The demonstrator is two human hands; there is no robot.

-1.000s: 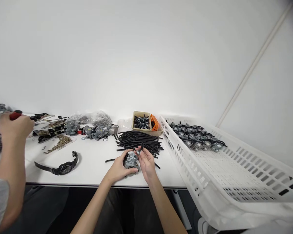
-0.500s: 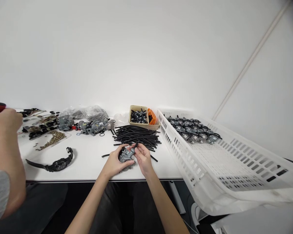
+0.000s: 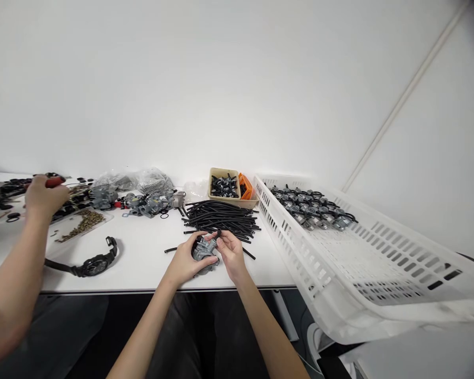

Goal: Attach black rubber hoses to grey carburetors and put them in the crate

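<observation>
Carburettor: gripped firmly, fingers of left hand wrapped around it.
Right hand: fingers closed at its top; pinched item too small to tell.
Hoses: piled just behind.

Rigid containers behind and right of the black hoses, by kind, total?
Tan box: 1
Orange slotted basket: 1
White perforated crate: 1
Total: 3

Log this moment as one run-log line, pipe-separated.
left hand: holds carburetor | right hand: on carburetor | beside: black hose pile | co-worker's hand: red-handled tool
</observation>
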